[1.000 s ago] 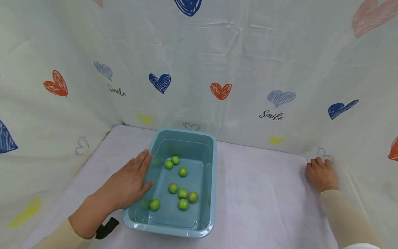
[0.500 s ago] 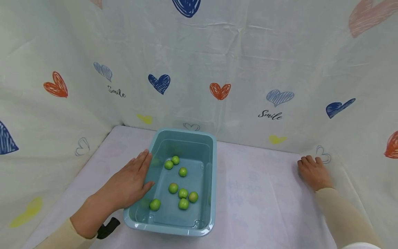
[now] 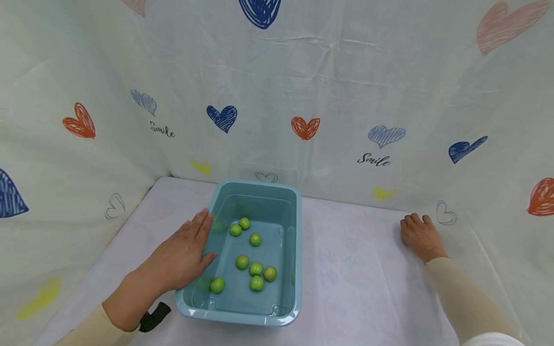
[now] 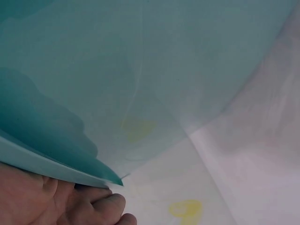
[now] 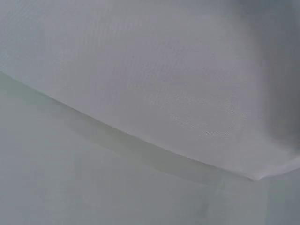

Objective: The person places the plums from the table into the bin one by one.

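A light-blue plastic basin [image 3: 285,319] stands on the white-covered table, with several small round green fruits [image 3: 256,268] scattered on its floor. My left hand [image 3: 182,252] rests along the basin's left rim, fingers straight and together, thumb reaching over the edge. The left wrist view catches its fingers [image 4: 105,206] just under the rim, beside the basin's outer wall [image 4: 154,70]. Far to the right, my right hand [image 3: 421,236] lies back up at the table's far edge, its fingers bent downward. Its palm and thumb are hidden, so I cannot tell whether it holds anything.
A white curtain [image 3: 259,72] printed with hearts and the word Smile rises behind the table and along both sides. Under my left forearm shows a black strap-like piece [image 3: 156,317]. The table's edge [image 5: 164,149] crosses the right wrist view.
My right hand has moved left along the table's far edge, away from the right corner. The left hand stays on the rim, and the fruits keep their places. The head view has shifted slightly.
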The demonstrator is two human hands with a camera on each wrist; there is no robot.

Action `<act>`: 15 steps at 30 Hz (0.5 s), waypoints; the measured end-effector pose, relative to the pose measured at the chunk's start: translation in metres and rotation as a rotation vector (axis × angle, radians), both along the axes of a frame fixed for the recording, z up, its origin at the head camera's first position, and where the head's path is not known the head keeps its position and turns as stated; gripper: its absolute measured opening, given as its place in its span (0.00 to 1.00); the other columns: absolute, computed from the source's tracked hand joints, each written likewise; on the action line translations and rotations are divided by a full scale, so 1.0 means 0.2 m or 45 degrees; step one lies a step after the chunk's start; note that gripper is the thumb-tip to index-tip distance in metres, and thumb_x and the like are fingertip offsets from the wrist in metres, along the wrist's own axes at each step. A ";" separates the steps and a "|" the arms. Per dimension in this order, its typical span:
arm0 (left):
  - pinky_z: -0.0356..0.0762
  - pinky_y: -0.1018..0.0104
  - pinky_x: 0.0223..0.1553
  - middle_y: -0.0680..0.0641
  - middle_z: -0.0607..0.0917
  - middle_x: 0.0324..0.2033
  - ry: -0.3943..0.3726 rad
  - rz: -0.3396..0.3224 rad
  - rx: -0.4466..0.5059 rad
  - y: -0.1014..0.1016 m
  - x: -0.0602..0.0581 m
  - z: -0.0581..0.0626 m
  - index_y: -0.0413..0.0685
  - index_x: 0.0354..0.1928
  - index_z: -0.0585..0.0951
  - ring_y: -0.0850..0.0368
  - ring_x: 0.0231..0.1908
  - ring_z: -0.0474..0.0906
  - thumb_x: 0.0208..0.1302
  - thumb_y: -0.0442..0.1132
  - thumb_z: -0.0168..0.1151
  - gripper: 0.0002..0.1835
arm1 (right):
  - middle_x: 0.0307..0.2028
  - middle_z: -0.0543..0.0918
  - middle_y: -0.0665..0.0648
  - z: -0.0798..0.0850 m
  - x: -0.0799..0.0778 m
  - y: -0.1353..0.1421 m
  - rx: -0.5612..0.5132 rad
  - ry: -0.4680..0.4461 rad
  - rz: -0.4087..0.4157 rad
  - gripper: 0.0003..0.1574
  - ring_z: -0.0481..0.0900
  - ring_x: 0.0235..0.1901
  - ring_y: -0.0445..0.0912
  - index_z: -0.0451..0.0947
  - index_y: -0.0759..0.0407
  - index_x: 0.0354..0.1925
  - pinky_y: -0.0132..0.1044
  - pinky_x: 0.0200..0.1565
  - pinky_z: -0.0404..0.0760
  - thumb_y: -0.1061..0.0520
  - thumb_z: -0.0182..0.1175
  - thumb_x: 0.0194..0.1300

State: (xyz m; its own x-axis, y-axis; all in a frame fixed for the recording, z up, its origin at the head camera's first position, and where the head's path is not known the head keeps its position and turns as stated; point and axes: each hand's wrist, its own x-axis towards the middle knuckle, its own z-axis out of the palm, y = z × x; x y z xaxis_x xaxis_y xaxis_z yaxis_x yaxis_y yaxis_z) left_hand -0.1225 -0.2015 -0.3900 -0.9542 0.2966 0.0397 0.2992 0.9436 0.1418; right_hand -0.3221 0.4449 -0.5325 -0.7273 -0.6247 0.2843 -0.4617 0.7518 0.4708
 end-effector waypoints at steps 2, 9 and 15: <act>0.63 0.36 0.76 0.28 0.58 0.79 0.001 0.001 -0.001 0.00 0.00 0.00 0.26 0.79 0.58 0.31 0.78 0.59 0.73 0.50 0.67 0.47 | 0.34 0.74 0.64 0.01 0.00 -0.03 0.003 0.012 0.020 0.03 0.72 0.41 0.62 0.71 0.69 0.32 0.55 0.41 0.69 0.72 0.56 0.61; 0.63 0.36 0.76 0.27 0.59 0.79 0.019 -0.004 0.002 0.00 0.00 -0.01 0.26 0.79 0.58 0.31 0.78 0.60 0.72 0.49 0.67 0.47 | 0.33 0.73 0.66 0.01 0.00 -0.14 -0.020 0.098 0.129 0.08 0.72 0.40 0.62 0.70 0.70 0.33 0.52 0.39 0.69 0.72 0.43 0.64; 0.63 0.35 0.76 0.27 0.59 0.79 0.016 0.003 0.008 0.01 0.00 -0.01 0.26 0.79 0.58 0.30 0.78 0.60 0.72 0.49 0.67 0.47 | 0.34 0.72 0.66 -0.01 -0.01 -0.22 -0.015 0.110 0.143 0.14 0.71 0.40 0.62 0.68 0.70 0.35 0.54 0.40 0.71 0.71 0.36 0.71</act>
